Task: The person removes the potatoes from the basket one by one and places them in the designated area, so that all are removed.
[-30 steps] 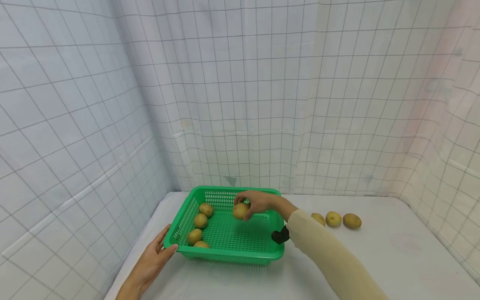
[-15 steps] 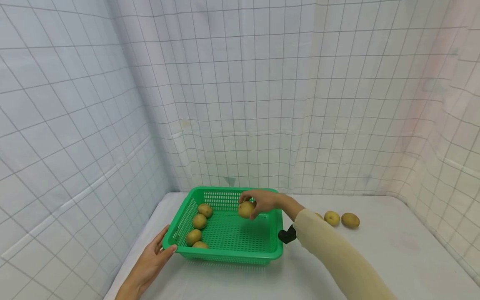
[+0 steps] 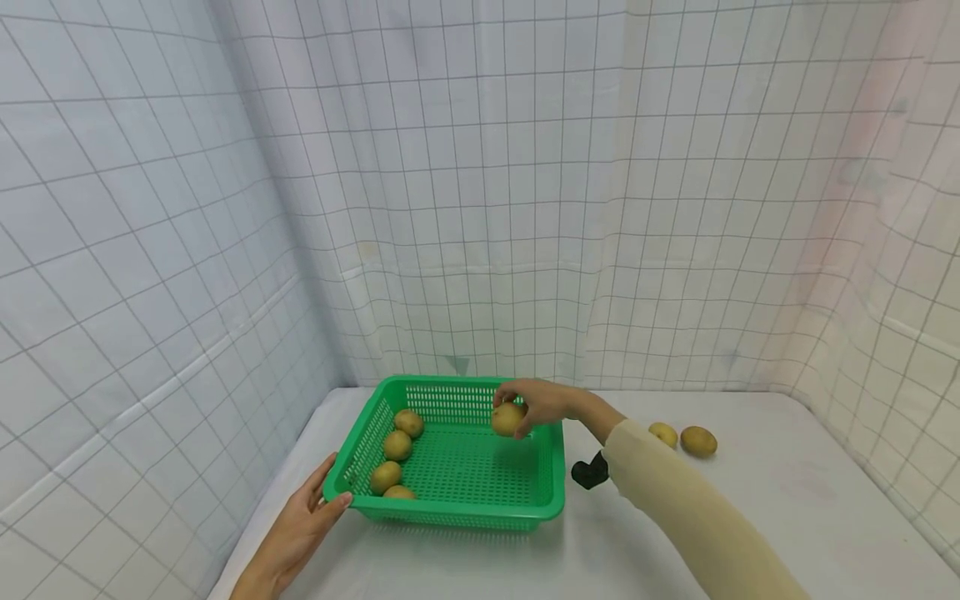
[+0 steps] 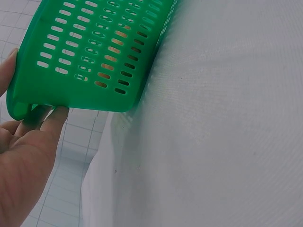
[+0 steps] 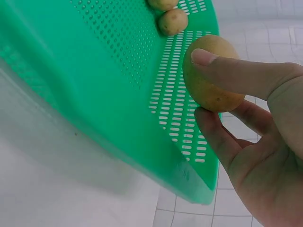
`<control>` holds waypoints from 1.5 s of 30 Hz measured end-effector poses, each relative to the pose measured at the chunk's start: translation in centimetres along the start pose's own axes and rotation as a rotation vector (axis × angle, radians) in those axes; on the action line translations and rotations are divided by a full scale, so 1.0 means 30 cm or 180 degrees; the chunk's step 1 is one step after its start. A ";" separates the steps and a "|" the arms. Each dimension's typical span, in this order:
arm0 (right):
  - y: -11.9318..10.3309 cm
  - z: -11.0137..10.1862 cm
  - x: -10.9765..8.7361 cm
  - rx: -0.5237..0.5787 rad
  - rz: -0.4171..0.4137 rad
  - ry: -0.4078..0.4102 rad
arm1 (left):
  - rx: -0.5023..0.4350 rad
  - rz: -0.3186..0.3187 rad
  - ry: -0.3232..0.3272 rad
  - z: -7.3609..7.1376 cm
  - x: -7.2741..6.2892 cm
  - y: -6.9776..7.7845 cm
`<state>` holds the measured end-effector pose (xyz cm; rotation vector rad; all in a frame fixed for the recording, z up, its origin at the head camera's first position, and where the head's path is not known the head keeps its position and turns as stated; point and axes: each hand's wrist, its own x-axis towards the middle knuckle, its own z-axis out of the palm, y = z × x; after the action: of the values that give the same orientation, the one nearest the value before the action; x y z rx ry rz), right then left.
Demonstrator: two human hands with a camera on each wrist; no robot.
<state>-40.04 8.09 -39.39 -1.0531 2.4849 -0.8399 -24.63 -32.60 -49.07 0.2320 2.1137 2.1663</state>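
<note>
A green plastic basket (image 3: 465, 505) with slotted walls stands on the white table. My left hand (image 3: 300, 525) grips its near-left corner, thumb on the rim and fingers (image 4: 56, 120) beneath it in the left wrist view. Above the right part of the basket, my right hand (image 3: 546, 402) holds a potato (image 3: 507, 419). The right wrist view shows the thumb on one side of this potato (image 5: 213, 78) and fingertips on the other. Several potatoes (image 3: 397, 445) lie along the basket's left side; the nearest is partly hidden by the front rim.
Right of the basket, a potato (image 3: 699, 442) and a paler one (image 3: 663, 434) lie on the table (image 3: 810, 508), the paler one partly behind the right sleeve. A black object (image 3: 589, 472) shows at the right wrist. Gridded white curtains (image 3: 480, 208) surround the table.
My right hand has moved a little to the right with the potato, staying over the basket. The left hand keeps its grip on the corner. The view has shifted slightly.
</note>
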 end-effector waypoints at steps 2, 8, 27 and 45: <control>0.008 -0.004 -0.010 0.0001 0.0006 0.0009 | -0.0004 0.0008 -0.0017 -0.002 0.001 -0.002; 0.031 -0.012 -0.031 -0.0022 -0.0006 0.0030 | -0.0014 0.0030 -0.0063 -0.006 0.001 -0.004; 0.067 -0.046 -0.094 -0.0032 0.0132 0.0133 | 0.0037 -0.0025 -0.0037 -0.008 0.011 -0.001; 0.097 -0.085 -0.155 0.0158 0.0251 0.0229 | -0.0046 -0.0036 -0.0035 -0.010 0.012 -0.003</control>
<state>-39.70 14.12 -38.96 -0.9175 2.5325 -0.9257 -25.04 -32.83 -49.17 0.2297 2.0876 2.1681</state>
